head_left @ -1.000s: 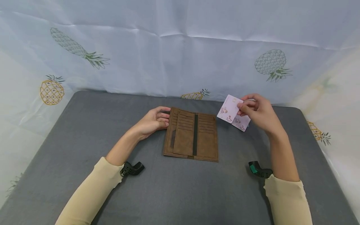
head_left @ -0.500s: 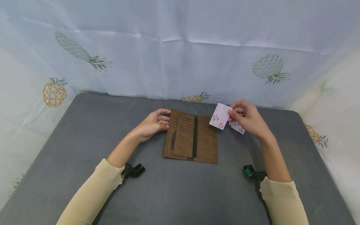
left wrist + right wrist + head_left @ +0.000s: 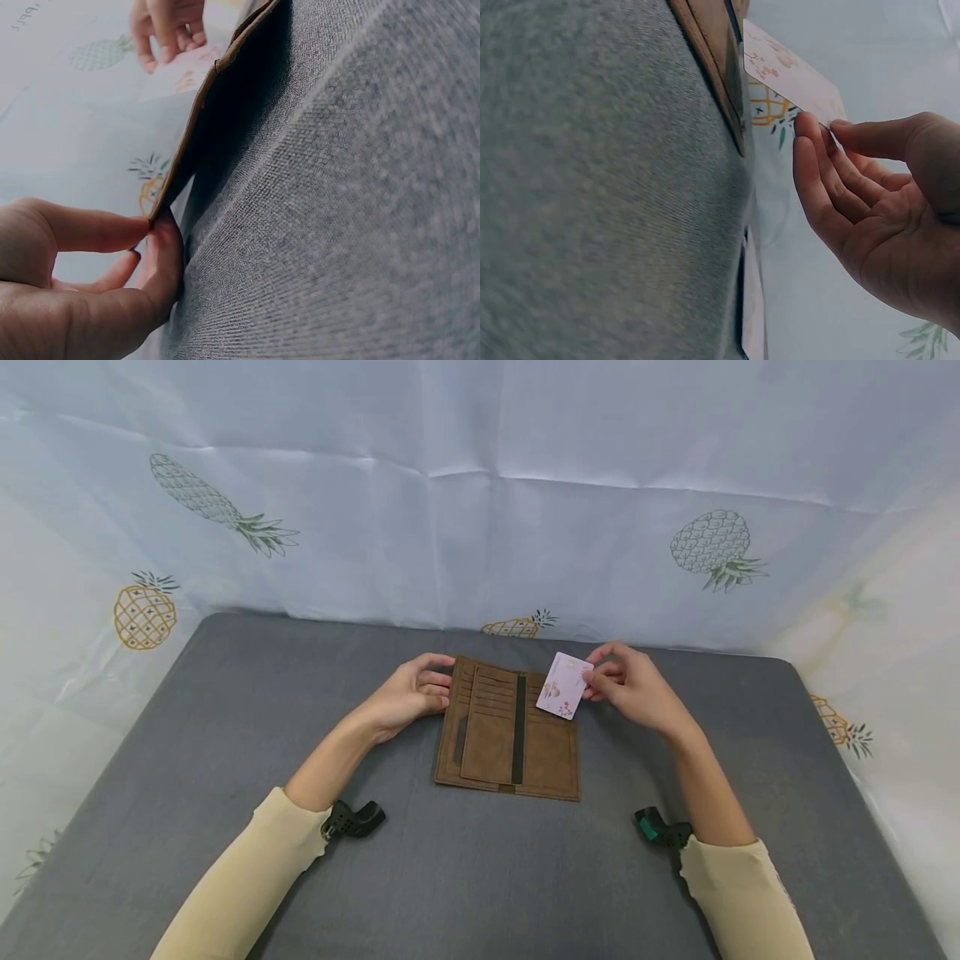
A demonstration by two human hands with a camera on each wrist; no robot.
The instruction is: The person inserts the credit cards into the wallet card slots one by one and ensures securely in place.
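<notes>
Right hand (image 3: 632, 688) pinched pink card (image 3: 561, 688) over open brown wallet (image 3: 489, 753), at its 2 o'clock corner. Card lay toward 9 o'clock from fingertips (image 3: 849, 133), long axis 1-to-7. Left hand (image 3: 401, 700), farther from card, pinched wallet's 10 o'clock edge.

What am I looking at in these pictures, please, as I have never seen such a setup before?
There is no machine at work here, only a person's bare hands. One camera, worn on the head, looks down at the grey table; the other two close views come from cameras on the wrists. An open brown wallet lies on the table. The left hand holds its left edge, while the right hand pinches a pink card, seen overlapping the wallet's right half from the head.
</notes>
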